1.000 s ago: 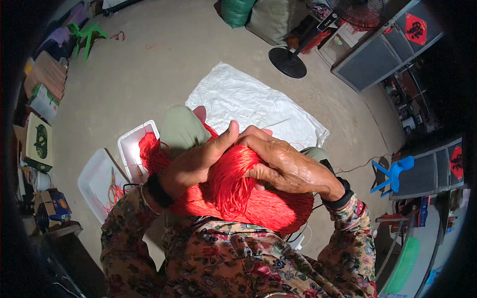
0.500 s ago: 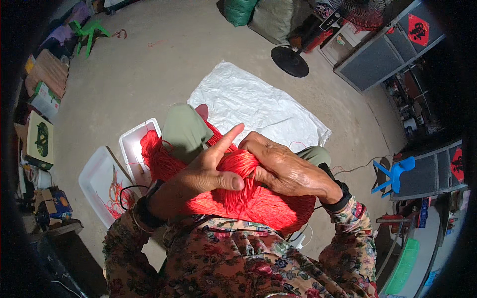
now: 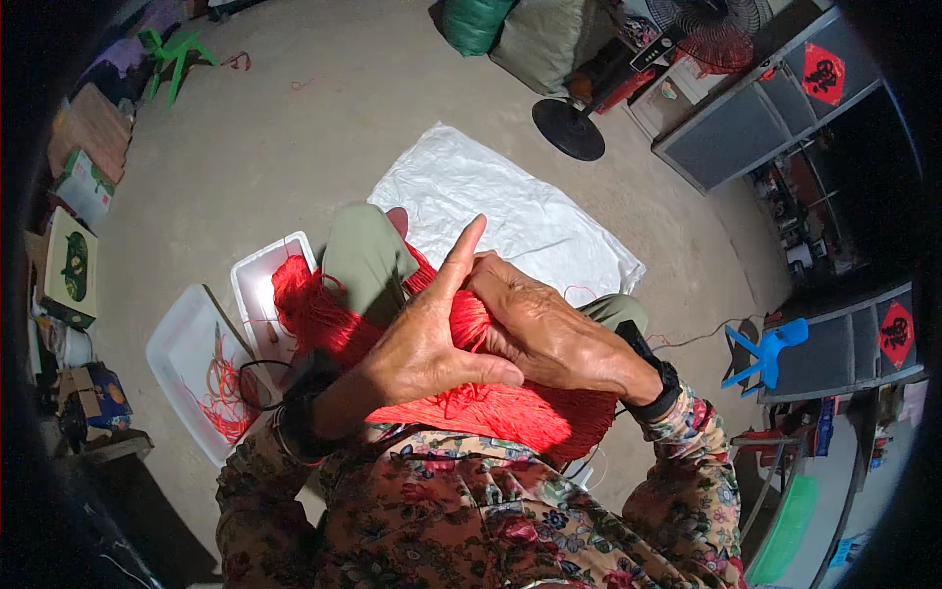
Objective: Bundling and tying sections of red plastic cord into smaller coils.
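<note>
A thick bundle of red cord (image 3: 530,417) lies across my lap, with more strands trailing over my left leg. Between my hands a bunched, looped part of the cord bulges up. My left hand (image 3: 427,339) presses against the left side of this bunch, its thumb and forefinger stretched wide apart. Curled round the bunch from the right is my right hand (image 3: 559,329), its fingers bent in and partly hidden behind the cord. Most of the bunch is covered by the two hands.
A white sheet (image 3: 510,206) lies on the floor ahead. Left of me stand a white foam box (image 3: 245,280) and a shallow white tray (image 3: 177,344) with red cord scraps. A black fan base (image 3: 569,130) is far right, a blue stool (image 3: 770,355) nearer right.
My left hand has slid right and a little up over the bunch, its thumb now nearer my right hand. Less of the bunched cord shows. The view has shifted slightly.
</note>
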Motion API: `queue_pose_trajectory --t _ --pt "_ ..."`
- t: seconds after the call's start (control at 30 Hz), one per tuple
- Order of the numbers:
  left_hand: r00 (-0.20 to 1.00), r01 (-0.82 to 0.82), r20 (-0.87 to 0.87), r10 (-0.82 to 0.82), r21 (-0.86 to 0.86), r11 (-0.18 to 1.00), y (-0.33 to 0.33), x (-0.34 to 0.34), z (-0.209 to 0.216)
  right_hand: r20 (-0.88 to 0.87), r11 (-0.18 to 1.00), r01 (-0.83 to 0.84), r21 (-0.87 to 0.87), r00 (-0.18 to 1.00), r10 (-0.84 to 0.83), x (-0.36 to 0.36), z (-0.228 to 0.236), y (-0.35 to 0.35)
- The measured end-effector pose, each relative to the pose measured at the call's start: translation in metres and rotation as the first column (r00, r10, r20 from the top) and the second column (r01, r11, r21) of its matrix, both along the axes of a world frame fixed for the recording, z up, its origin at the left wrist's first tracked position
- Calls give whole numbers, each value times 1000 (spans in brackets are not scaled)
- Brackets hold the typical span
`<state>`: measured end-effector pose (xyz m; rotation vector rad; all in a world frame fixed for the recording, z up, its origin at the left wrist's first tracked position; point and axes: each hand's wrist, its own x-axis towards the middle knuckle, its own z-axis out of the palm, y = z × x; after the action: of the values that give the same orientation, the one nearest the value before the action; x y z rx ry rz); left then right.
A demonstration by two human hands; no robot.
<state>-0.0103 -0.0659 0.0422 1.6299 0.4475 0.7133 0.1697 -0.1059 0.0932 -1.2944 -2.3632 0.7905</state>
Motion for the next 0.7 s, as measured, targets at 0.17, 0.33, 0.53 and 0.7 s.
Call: queue_pose_trajectory --t 0.17,0.33,0.53,0.7 --pt "1000 -10 -28 7 -121 993 2 -9 2 -55 999 -19 -28 998 17 -4 3 -1" --pt "993 91 98 -61 -334 938 -1 -14 8 -104 996 -10 -94 995 0 -11 13 -3" --pt "963 225 265 -59 -657 720 -34 -27 -2 -167 986 -99 -132 983 76 -27 18 -12" --pt "851 413 525 -20 -644 644 -68 -21 0 -205 958 -87 -273 978 30 -26 21 -34"
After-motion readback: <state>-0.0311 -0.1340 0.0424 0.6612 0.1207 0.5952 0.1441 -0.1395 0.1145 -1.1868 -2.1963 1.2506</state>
